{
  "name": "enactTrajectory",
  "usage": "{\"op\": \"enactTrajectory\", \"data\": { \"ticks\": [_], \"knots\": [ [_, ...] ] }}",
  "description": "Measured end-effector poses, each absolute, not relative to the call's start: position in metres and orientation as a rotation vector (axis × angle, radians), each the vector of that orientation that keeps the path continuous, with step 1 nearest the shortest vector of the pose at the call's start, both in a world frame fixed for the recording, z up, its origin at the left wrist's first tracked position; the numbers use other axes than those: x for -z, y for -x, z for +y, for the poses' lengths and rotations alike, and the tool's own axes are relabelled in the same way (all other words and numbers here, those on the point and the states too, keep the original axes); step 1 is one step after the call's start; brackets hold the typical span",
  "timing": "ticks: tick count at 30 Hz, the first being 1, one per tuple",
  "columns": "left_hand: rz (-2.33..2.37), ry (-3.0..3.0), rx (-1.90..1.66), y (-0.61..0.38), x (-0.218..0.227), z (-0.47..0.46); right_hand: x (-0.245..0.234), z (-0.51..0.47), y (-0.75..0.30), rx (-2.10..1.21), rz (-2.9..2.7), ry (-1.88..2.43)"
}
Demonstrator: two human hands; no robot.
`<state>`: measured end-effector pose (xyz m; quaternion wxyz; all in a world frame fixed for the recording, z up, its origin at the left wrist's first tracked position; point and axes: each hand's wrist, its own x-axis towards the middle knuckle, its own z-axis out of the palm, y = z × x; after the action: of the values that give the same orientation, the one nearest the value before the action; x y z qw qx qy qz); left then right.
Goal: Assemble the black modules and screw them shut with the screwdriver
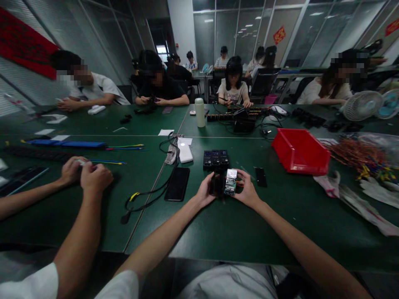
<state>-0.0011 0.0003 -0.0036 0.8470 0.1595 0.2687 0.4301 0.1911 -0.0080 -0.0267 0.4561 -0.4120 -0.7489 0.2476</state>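
Observation:
My left hand [205, 192] is closed around a dark, box-like black casing [217, 185] in front of my body. Beside it, my right hand [247, 190] grips a small green circuit board [230, 182] with a silvery block at its top. A bit of red wire shows near the right fingers. The two parts are held close together; whether they touch I cannot tell. Just beyond my hands stand several black modules [215, 159] in a row. A flat black plate [261, 177] lies right of my right hand, and a black smartphone [177, 184] lies left of my left.
A red plastic bin [301, 153] stands at right, near bundled copper-coloured wires [368, 153] and work gloves [368, 207]. A black cable [149, 193], white power bank [185, 150] and pale bottle [199, 112] are on the table. A co-worker's hands [89, 172] work at left; others sit opposite.

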Motion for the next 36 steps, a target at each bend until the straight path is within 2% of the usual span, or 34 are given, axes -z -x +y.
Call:
{"op": "enactTrajectory", "data": {
  "ticks": [36],
  "knots": [
    [0.592, -0.350, -0.863, 0.005, 0.007, 0.002, 0.005, -0.014, -0.190, -0.635, -1.919, 0.897]
  ]
}}
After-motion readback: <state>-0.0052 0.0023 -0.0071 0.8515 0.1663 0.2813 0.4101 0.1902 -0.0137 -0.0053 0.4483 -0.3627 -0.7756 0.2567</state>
